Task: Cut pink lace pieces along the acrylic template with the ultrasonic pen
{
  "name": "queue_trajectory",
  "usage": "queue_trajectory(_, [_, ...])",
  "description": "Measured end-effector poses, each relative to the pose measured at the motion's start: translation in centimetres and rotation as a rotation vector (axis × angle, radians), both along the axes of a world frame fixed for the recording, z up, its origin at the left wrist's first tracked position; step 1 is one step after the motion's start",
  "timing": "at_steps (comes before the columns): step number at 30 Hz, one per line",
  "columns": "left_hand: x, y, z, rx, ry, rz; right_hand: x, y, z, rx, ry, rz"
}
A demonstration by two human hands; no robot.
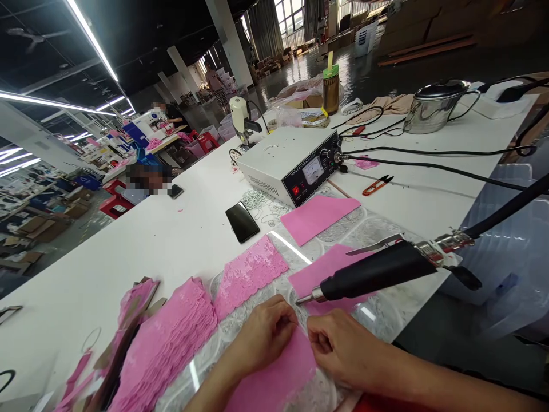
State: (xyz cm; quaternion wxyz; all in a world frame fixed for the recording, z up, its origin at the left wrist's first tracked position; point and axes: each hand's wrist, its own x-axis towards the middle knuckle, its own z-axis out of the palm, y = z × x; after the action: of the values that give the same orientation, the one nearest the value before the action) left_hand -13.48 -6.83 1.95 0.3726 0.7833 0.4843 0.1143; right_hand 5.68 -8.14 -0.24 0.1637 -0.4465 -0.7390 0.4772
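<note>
Both hands pinch the upper edge of a pink fabric piece (278,375) lying on the glossy marbled sheet in front of me. My left hand (268,332) is closed on its upper left part, the fingertips partly hidden. My right hand (338,346) is closed at its upper right corner, a short gap from the left. Just above them is the metal tip of a black hand-held tool (373,272), which lies over a second pink piece (315,274). To the left, a pink lace piece (251,272) rests beside a thick stack of pink lace pieces (171,343).
A control box (295,160) with a dial stands mid-table, cables running right. Near it are a phone (242,222), another pink piece (319,217) and orange thread snips (377,185). Farther back are a steel mug (435,109) and a jar (330,91). Clear plastic bins (493,257) stand right of the table.
</note>
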Motion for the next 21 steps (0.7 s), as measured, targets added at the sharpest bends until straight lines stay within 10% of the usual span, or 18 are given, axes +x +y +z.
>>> queue_trajectory(16, [0.8, 4.2, -0.3, 0.159, -0.071, 0.022, 5.2, 0.5, -3.0, 0.666, -0.044, -0.182])
queue_trajectory(21, [0.9, 4.1, -0.5, 0.195, -0.075, 0.020, 6.6, 0.8, -2.7, 0.402, -0.045, -0.315])
